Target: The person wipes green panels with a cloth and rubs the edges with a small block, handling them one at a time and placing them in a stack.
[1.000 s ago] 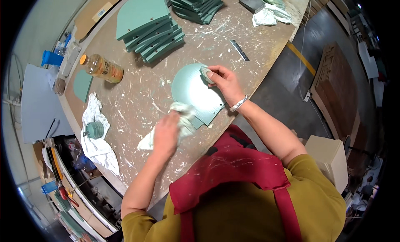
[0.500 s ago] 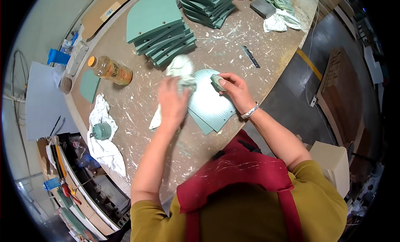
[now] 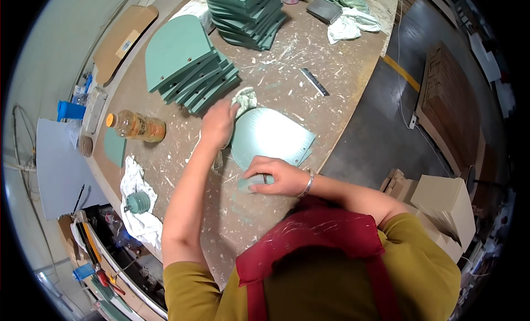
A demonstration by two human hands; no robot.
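Observation:
A rounded pale-green panel [image 3: 270,136] with small holes near its straight edge lies on the worktable, and the corner of another panel shows beneath it. My left hand [image 3: 218,123] is closed on a crumpled white-green rag [image 3: 245,99] at the panel's left edge. Close to the panel's near edge, my right hand [image 3: 280,177] grips a small grey-green block [image 3: 259,180] between thumb and fingers. I cannot tell whether the block touches the table or the lower panel.
Stacks of green panels [image 3: 179,47] stand beyond my hands. A ruler [image 3: 314,82] lies to their right. On the left are an orange-capped bottle [image 3: 138,127] and a small green container [image 3: 138,202] on a white cloth [image 3: 132,174]. Cardboard boxes [image 3: 439,202] stand right of the table.
My right hand has moved with the block from over the panel's right side to its near edge. My left hand still holds the rag at the left edge. The view has shifted.

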